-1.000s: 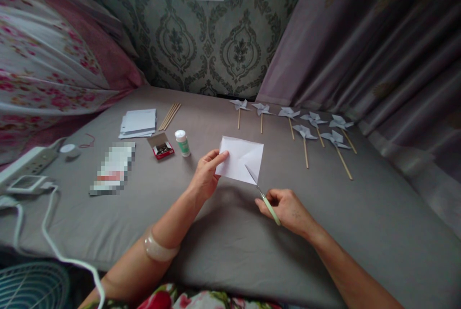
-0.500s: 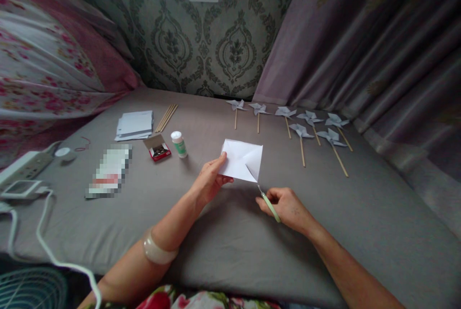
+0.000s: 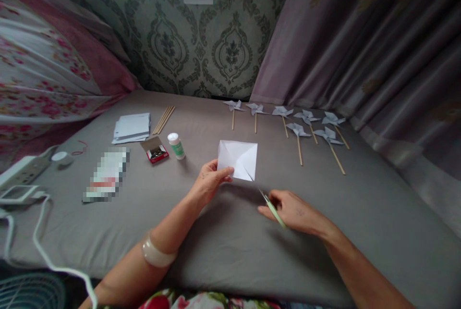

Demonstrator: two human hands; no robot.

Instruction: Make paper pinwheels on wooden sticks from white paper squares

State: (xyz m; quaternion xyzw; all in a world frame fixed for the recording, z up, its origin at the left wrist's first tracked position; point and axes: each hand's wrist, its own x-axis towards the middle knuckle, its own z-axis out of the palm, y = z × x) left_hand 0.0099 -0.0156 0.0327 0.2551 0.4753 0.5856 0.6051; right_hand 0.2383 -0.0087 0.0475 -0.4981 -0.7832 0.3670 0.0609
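Observation:
My left hand (image 3: 209,184) pinches the lower left corner of a white square of paper (image 3: 238,159) with crease lines, held just above the grey bedsheet (image 3: 230,251). My right hand (image 3: 293,210) is closed round small scissors with pale green handles (image 3: 273,210). Their blades point up and left, a little below the paper's lower right corner and apart from it.
Several finished paper pinwheels on wooden sticks (image 3: 298,131) lie at the back right. At the back left are a stack of white paper (image 3: 132,127), loose sticks (image 3: 163,119), a red box of pins (image 3: 155,150) and a glue bottle (image 3: 176,145). A power strip (image 3: 21,172) with a white cable sits at far left.
The scissors have come out of the paper and dropped lower right with my right hand. My left hand has shifted its grip to the paper's lower left corner and turned the sheet slightly.

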